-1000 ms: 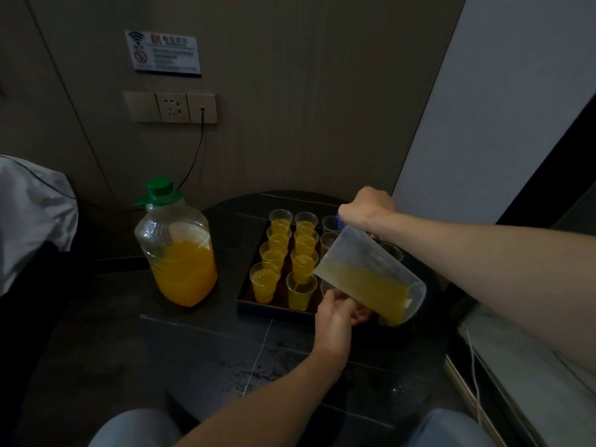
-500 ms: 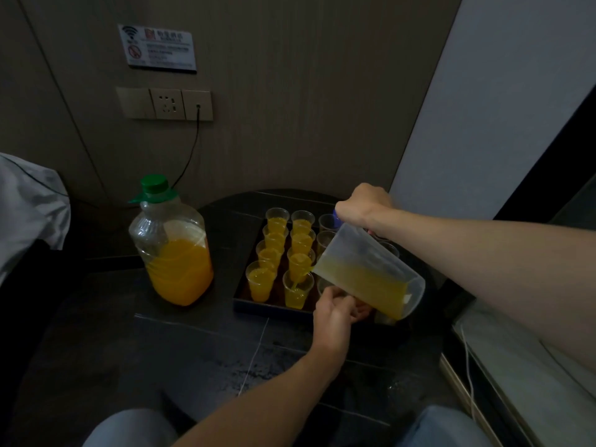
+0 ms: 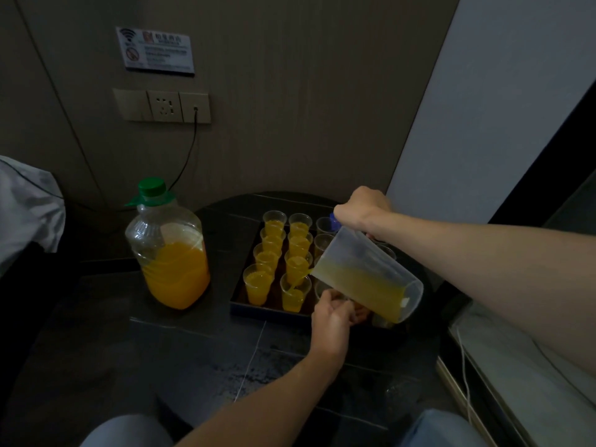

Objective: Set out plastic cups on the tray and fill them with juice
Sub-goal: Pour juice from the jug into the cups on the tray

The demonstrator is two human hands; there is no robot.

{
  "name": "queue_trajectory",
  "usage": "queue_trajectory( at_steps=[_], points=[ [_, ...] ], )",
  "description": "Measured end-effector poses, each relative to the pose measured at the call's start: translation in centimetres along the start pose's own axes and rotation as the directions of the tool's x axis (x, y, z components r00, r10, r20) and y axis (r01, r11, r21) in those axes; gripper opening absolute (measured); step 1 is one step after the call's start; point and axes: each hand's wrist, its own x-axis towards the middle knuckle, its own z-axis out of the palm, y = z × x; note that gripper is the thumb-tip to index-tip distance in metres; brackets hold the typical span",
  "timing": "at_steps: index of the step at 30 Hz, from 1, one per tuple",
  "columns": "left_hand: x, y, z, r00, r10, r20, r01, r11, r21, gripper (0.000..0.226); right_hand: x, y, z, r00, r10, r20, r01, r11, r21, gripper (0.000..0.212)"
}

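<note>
Head view: right fingers (image 3: 350,217) clench the tilted jug (image 3: 371,279); left fingers (image 3: 333,301) grip a cup (image 3: 322,288).

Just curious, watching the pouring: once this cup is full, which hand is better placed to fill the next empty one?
Right, most likely. The right hand grips the tilted pitcher, its spout just beside the empty cup. The left hand sits lower, holding that cup at the front of the tray.

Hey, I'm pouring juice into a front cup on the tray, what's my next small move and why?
Probably tip the pitcher in your right hand back to stop the stream: the front cup looks about as full as its filled neighbours, and your left hand holds an empty cup beside it, next to fill.
</note>
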Motion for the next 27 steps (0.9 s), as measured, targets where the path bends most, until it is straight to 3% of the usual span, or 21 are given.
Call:
queue_trajectory(
  at_steps=[11, 17, 27],
  points=[
    [0.0, 0.2, 0.6, 1.000, 0.003, 0.026, -0.003, 1.000, -0.017, 0.053, -0.3, -0.3, -0.5, 1.000, -0.014, -0.020, 0.013, 1.000, -0.013, 0.023],
    [0.1, 0.4, 0.5, 1.000, 0.015, 0.021, -0.015, 1.000, -0.025, 0.043, -0.4, -0.8, -0.8, 1.000, -0.018, -0.023, 0.017, 0.999, -0.029, 0.023],
    [0.0, 0.7, 0.9, 0.999, -0.015, 0.036, 0.018, 0.997, -0.074, 0.048, -0.1, -1.3, -0.5, 0.999, -0.038, -0.027, 0.036, 0.997, -0.061, 0.024]
  ],
)
